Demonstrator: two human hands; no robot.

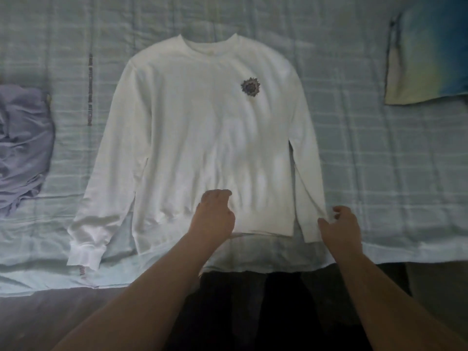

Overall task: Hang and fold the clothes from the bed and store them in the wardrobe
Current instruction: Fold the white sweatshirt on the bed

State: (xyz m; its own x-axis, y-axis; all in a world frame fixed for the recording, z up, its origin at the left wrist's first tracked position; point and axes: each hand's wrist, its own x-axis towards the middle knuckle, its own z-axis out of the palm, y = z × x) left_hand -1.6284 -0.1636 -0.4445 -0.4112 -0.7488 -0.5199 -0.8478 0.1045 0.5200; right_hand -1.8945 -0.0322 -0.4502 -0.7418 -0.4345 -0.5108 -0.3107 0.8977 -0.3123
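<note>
Sweatshirt [202, 122] flat, front up, at near edge of bed [379, 160]; left hand [215, 216] rests curled on hem [260, 230], grip unclear, likely anchoring it while right hand [339, 226] pinches sleeve [309, 186] end for folding inward.

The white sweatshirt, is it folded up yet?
Not yet. The white sweatshirt lies spread out flat, front up, on the bed, with nothing folded over.
</note>
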